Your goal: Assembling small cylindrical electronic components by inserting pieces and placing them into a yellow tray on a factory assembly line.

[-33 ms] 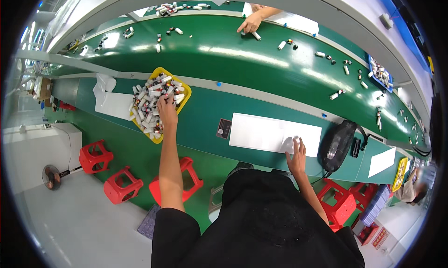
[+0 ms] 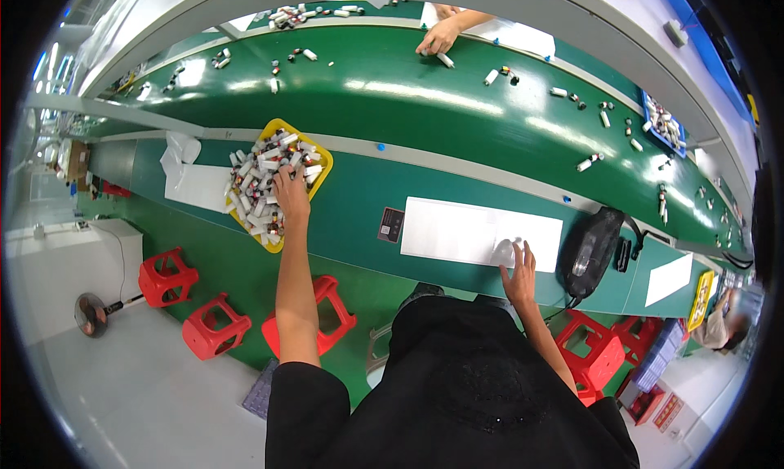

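Note:
A yellow tray heaped with several small white tubes sits on the green bench to my left. My left hand reaches into the heap, its fingertips down among the tubes, so a grip cannot be made out. My right hand lies with fingers spread on the near right corner of a white sheet. Its fingertips touch a small pale object on that sheet.
A green conveyor belt behind the bench carries scattered tubes. Another person's hand works at its far side. A black bag lies right of the sheet, a small black device left of it. Red stools and a fan stand below.

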Demonstrator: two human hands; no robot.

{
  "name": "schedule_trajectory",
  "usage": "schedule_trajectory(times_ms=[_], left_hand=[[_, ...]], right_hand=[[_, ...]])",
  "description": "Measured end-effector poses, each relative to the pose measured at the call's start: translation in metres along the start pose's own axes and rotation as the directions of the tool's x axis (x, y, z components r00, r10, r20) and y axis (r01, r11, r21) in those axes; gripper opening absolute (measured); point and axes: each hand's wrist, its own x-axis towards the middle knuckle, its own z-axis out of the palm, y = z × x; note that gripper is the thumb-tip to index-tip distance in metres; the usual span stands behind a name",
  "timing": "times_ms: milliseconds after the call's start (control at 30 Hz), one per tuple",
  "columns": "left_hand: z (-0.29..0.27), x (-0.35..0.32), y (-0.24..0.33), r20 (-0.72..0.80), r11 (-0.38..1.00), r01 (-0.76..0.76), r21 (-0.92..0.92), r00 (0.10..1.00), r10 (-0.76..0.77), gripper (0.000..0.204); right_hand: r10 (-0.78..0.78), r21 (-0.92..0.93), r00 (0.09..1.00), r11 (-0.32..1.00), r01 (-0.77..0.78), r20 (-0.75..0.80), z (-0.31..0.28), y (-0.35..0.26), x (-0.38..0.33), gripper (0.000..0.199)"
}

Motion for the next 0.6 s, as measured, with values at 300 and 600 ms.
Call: schedule_trajectory(times_ms=[300, 600], left_hand=[[-0.043, 0.021, 0.036, -0.040, 0.906, -0.131, -0.402, 0.991, 0.126, 0.009], [-0.112, -0.092, 0.212, 0.150, 0.551, -0.279, -0.787, 0.779, 0.608, 0.010]], right_hand=[[-0.013, 0.199, 0.996, 0.980, 0.030, -0.086, -0.043, -0.053, 0.010, 0.050], [-0.152, 0.804, 0.822, 0.368, -0.468, 0.548, -0.102, -0.143, 0.038, 0.034]])
